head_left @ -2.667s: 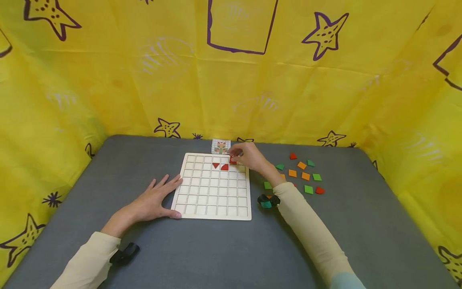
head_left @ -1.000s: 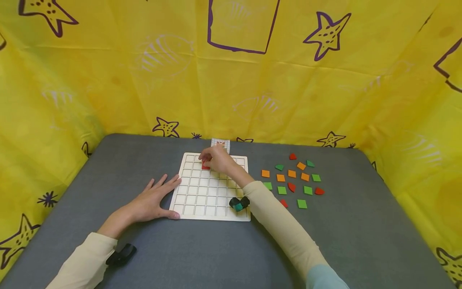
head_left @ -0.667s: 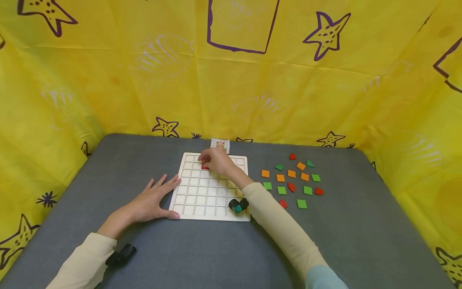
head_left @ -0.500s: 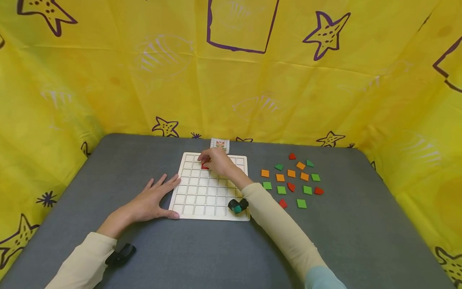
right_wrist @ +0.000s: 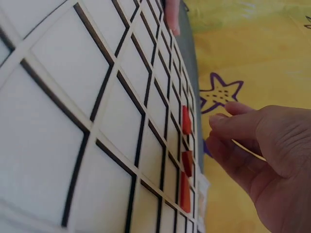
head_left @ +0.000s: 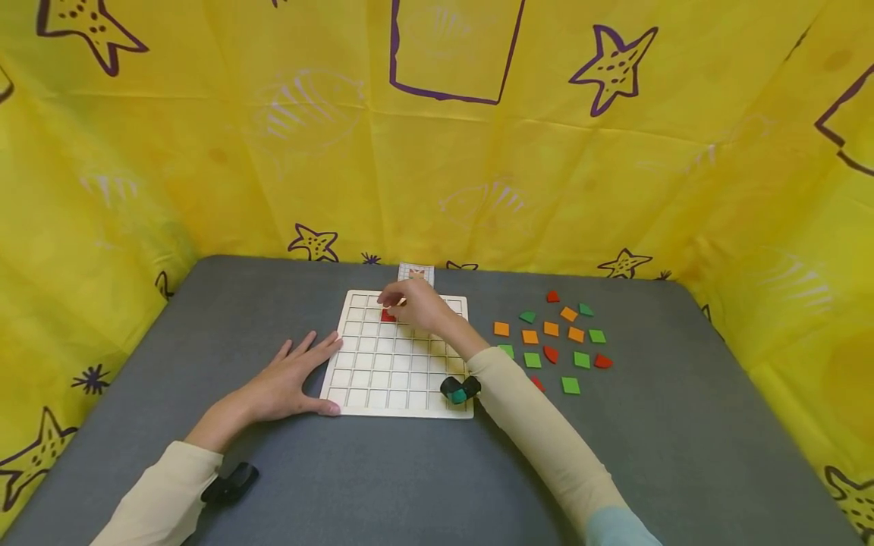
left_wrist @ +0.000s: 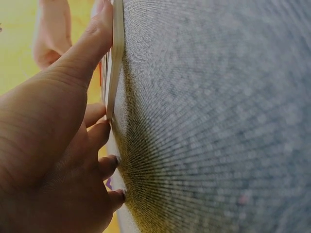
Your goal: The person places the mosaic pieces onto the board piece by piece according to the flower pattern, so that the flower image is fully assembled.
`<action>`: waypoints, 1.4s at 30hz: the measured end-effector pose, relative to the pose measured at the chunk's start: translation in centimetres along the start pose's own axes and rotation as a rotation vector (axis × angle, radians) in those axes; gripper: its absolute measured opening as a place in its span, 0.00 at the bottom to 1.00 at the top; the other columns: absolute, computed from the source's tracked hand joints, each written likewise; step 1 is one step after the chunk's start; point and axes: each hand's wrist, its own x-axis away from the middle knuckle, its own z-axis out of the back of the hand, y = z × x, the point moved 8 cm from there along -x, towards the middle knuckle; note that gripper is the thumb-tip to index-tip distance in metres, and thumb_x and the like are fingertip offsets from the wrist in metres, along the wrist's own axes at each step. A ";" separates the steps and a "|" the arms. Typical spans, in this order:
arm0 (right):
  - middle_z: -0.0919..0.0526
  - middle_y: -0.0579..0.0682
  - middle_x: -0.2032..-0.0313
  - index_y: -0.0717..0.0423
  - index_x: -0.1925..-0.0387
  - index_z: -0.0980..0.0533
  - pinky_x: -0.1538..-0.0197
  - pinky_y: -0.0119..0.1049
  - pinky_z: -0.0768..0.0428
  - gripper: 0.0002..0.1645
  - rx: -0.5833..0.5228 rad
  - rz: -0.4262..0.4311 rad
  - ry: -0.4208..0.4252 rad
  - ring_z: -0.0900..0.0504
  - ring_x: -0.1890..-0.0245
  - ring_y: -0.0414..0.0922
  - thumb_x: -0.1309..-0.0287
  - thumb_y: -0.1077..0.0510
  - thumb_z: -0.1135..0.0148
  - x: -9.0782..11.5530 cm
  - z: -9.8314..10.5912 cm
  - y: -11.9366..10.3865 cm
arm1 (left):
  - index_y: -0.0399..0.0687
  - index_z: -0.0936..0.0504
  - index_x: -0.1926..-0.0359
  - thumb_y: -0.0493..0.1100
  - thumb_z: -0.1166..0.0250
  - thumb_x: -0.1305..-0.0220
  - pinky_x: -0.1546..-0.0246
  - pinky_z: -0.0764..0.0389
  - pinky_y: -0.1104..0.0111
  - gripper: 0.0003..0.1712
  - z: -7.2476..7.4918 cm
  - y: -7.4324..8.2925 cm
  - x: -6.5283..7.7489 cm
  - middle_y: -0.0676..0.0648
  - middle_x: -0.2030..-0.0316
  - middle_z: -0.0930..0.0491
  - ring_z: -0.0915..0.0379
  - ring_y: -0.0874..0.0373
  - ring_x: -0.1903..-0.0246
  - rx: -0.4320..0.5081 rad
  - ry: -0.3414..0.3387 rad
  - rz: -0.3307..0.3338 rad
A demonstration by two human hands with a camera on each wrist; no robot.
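left hand (head_left: 290, 383) splayed at edge of board (head_left: 380, 378), likely bracing it | right hand (head_left: 422, 305) half-curled, empty, near red tile (head_left: 388, 315)

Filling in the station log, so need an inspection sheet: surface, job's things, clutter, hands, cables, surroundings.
Surface: dark grey tabletop.
Job's things: pale grid board with red pieces near its far edge, seating unclear; loose red, orange and green pieces on the tabletop right of it; pattern card beyond the board, partly hidden.
Clutter: nothing seen.
Left hand: fingers spread, touching the board's left edge.
Right hand: over the far part of the board, no piece visible in its fingers.
Cables: nothing seen.
Surroundings: yellow fabric with starfish outlines, behind and at both sides.
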 end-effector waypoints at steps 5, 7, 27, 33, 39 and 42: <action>0.14 0.51 0.61 0.61 0.55 0.17 0.42 0.38 0.24 0.11 0.020 0.028 -0.001 0.17 0.59 0.45 0.40 0.67 0.35 1.0 1.5 -0.3 | 0.46 0.44 0.24 0.70 0.27 0.58 0.32 0.68 0.36 0.66 0.1 0.2 0.0 0.41 0.24 0.51 0.66 0.33 0.26 -0.003 0.009 -0.006; 0.14 0.53 0.61 0.62 0.55 0.17 0.53 0.34 0.20 0.11 0.015 0.027 0.000 0.17 0.59 0.45 0.40 0.67 0.35 1.6 2.1 -0.2 | 0.46 0.45 0.24 0.70 0.27 0.58 0.32 0.67 0.36 0.66 0.1 0.3 0.0 0.41 0.24 0.51 0.66 0.33 0.26 -0.005 0.010 -0.010; 0.15 0.57 0.59 0.65 0.54 0.18 0.53 0.42 0.18 0.12 -0.026 -0.051 0.119 0.18 0.58 0.49 0.41 0.68 0.35 7.4 7.8 5.5 | 0.47 0.45 0.24 0.71 0.27 0.58 0.32 0.68 0.38 0.66 0.1 0.3 0.0 0.42 0.24 0.51 0.66 0.33 0.26 -0.009 0.014 -0.007; 0.14 0.56 0.59 0.65 0.54 0.18 0.53 0.44 0.18 0.12 -0.002 -0.105 0.163 0.17 0.59 0.50 0.41 0.68 0.34 9.5 9.5 8.2 | 0.48 0.45 0.24 0.72 0.27 0.59 0.32 0.67 0.37 0.67 0.0 0.3 -0.3 0.42 0.24 0.51 0.65 0.33 0.26 -0.013 0.018 -0.013; 0.14 0.57 0.61 0.67 0.56 0.18 0.53 0.46 0.17 0.12 0.012 -0.170 0.196 0.16 0.59 0.52 0.43 0.69 0.33 12.1 10.6 10.4 | 0.46 0.44 0.25 0.71 0.27 0.59 0.33 0.67 0.36 0.67 0.0 0.3 -0.1 0.40 0.24 0.50 0.65 0.32 0.27 -0.015 0.017 -0.015; 0.14 0.58 0.60 0.67 0.55 0.18 0.54 0.47 0.17 0.12 0.023 -0.196 0.205 0.16 0.60 0.53 0.43 0.69 0.33 13.5 11.3 11.5 | 0.46 0.43 0.25 0.71 0.27 0.59 0.33 0.67 0.35 0.66 0.1 0.4 0.0 0.40 0.25 0.50 0.65 0.32 0.27 -0.014 0.022 -0.020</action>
